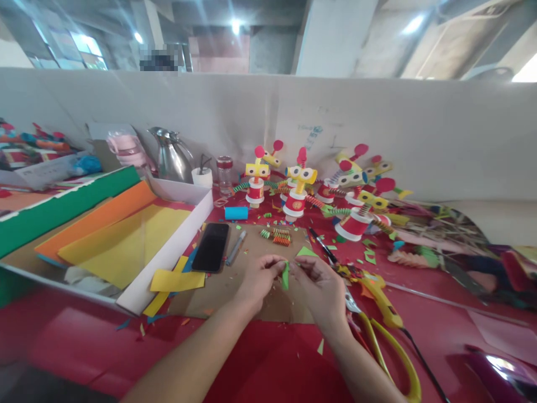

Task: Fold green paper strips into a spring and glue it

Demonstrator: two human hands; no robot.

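Note:
My left hand [259, 278] and my right hand [319, 288] meet over a brown cardboard sheet [226, 291] on the red table. Both pinch a small strip of green paper [286, 275] between thumb and fingers, and the strip hangs down between them. Folded paper springs [278, 235] lie just beyond the hands. A black phone [211, 247] and a grey pen [236, 247] rest left of them.
A white box [168, 254] with yellow and orange paper sheets stands at the left. Yellow-handled scissors [388, 347] and a yellow glue gun [380, 296] lie at the right. Several paper-cup figures [296, 193] stand at the back beside a metal kettle [172, 157]. Paper scraps are scattered around.

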